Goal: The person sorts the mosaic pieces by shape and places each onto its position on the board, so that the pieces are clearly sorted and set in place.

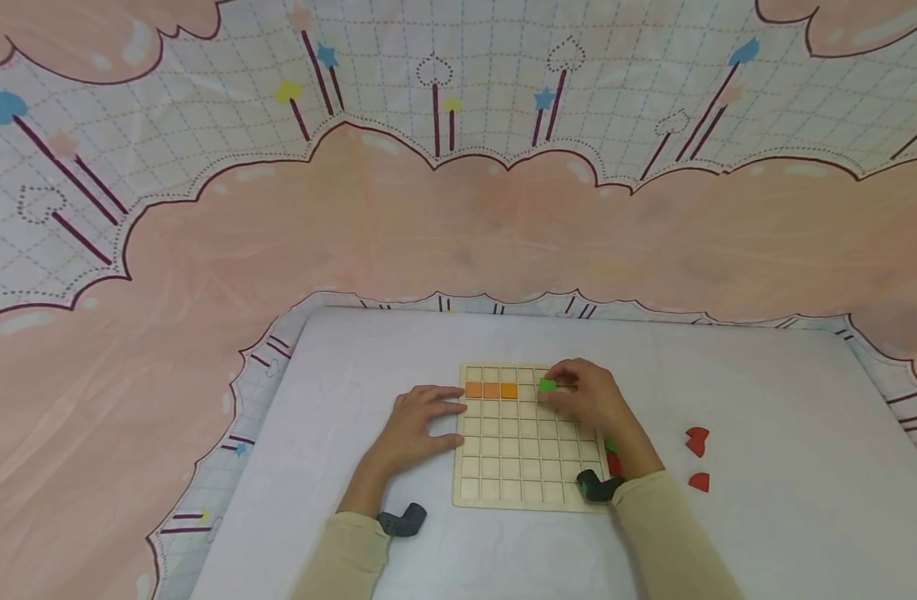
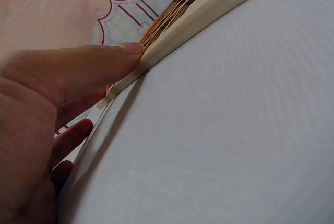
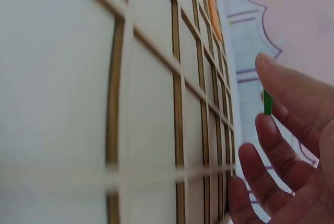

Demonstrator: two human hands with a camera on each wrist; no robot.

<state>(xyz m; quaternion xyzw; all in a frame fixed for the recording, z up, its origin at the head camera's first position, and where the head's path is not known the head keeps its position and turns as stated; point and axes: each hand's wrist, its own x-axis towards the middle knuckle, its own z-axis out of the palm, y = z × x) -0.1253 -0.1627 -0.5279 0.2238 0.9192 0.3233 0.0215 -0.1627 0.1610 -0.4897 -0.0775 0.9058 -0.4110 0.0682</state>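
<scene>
A pale wooden grid board (image 1: pixel 518 450) lies on the white table. Three orange squares (image 1: pixel 492 390) fill cells in its second row. My right hand (image 1: pixel 571 392) pinches a small green piece (image 1: pixel 547 385) just above the board's upper right cells, right of the orange row; the green piece (image 3: pixel 267 102) shows between thumb and fingers in the right wrist view. My left hand (image 1: pixel 428 417) lies flat on the table with straight fingers (image 2: pixel 104 62) touching the board's left edge (image 2: pixel 172 41).
Three red pieces (image 1: pixel 697 442) lie on the table right of the board, and a red and a green piece (image 1: pixel 613 454) sit beside my right wrist. A pink and white patterned cloth (image 1: pixel 458 225) surrounds the table.
</scene>
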